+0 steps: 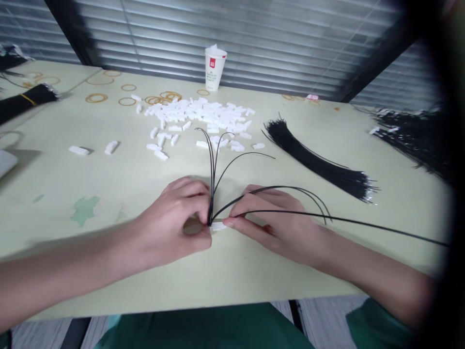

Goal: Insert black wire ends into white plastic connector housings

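My left hand (187, 213) pinches a small white connector housing (218, 226) near the table's front edge. Several thin black wires (212, 179) rise and fan out from the housing beside the left fingertips; some bend over to the right. My right hand (271, 220) is closed in a pinch on a single black wire (348, 220), its fingertips at the right end of the housing. That wire runs off to the right past the wrist. The wire's tip is hidden by the fingers.
A heap of white housings (203, 114) lies ahead, with rubber bands (163, 98) and a paper cup (215, 68) behind. Right of it rests a bundle of black wires (319, 162), then a wired pile (417, 138). Another banded bundle (27, 101) is at the left.
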`<state>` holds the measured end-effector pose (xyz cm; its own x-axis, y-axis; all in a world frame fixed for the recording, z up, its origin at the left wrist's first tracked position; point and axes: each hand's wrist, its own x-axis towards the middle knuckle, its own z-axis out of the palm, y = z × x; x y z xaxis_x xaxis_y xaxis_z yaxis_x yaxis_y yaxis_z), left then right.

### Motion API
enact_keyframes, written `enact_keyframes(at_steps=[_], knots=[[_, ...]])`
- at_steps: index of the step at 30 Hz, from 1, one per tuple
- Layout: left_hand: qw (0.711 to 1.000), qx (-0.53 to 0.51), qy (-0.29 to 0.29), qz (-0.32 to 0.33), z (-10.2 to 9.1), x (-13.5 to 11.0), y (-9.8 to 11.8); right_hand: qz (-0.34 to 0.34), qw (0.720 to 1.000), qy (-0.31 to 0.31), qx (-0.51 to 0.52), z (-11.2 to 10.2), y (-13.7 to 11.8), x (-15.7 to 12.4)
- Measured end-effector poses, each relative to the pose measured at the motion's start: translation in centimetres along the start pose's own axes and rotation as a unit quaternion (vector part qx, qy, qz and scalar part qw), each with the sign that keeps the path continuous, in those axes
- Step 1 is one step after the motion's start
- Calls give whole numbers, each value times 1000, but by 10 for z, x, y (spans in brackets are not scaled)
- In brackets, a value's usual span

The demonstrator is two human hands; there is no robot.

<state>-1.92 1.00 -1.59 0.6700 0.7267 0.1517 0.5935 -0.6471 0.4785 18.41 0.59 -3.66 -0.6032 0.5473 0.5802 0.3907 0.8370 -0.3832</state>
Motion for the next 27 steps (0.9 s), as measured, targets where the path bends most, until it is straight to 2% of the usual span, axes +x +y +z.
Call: enact_keyframes(at_steps=[9,27], knots=[[999,36,-9,3,3,-1,0,-21,1000,-5,-19,5,0,-2],[999,-25,-1,44,1,3,-2,-47,999,5,11,6,3,-3]])
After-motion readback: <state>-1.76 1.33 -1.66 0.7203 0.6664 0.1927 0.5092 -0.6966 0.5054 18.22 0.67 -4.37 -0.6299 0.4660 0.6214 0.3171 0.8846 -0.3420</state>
